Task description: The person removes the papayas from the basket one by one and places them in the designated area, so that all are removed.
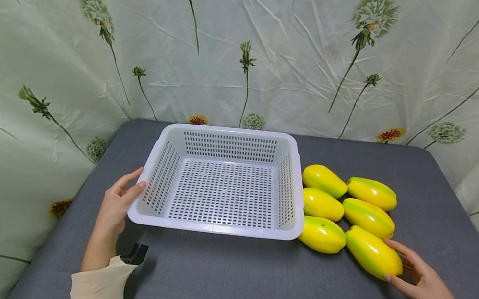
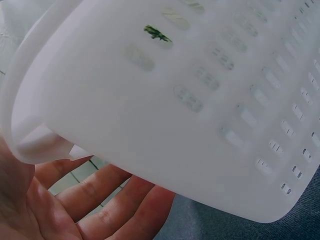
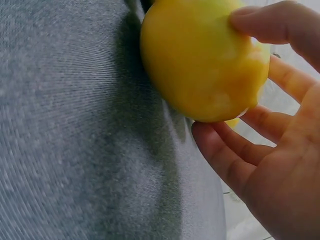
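Note:
A white plastic basket with slotted walls stands on the grey cloth, nothing inside it. My left hand grips its left rim, thumb on the rim and fingers round the outer side; the left wrist view shows the fingers against the outside of the wall. At the right, my right hand holds the near end of a yellow-green papaya between thumb and fingers. In the right wrist view that papaya appears low over the cloth; whether it still touches is hard to tell.
Several more papayas lie in two columns right of the basket, among them a near one close against the basket's side. Grey cloth covers the table. Behind hangs a pale curtain printed with flowers.

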`<state>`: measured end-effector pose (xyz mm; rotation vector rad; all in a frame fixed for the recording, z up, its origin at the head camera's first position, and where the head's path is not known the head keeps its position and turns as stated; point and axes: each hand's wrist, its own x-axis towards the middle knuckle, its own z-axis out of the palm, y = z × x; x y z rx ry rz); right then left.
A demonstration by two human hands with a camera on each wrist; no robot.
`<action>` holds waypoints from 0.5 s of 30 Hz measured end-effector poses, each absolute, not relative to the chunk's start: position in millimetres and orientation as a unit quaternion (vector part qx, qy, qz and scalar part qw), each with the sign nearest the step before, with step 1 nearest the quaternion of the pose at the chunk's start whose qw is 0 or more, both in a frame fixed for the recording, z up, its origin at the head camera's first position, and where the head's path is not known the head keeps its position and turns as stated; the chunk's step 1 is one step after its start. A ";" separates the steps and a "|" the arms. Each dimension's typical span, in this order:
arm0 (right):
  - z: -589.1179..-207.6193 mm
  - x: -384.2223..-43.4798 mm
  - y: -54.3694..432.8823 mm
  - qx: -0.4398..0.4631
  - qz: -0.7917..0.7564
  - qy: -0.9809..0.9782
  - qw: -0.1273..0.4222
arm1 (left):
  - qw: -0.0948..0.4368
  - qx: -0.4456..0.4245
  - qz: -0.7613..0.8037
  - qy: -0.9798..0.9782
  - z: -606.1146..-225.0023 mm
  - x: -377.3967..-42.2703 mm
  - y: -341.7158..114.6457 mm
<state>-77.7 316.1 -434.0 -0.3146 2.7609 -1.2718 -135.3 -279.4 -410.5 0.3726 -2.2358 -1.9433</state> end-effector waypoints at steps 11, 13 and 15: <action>-429.2 -79.8 312.0 -0.120 -0.423 0.896 0.055 | 0.074 0.123 -0.647 -0.749 -410.4 -134.9 -281.7; -424.0 -80.7 310.9 -0.129 -0.425 0.895 0.044 | 0.077 0.112 -0.634 -0.762 -410.0 -134.6 -283.2; -417.2 -82.1 309.5 -0.132 -0.421 0.897 0.025 | 0.073 0.097 -0.607 -0.785 -408.0 -134.5 -285.5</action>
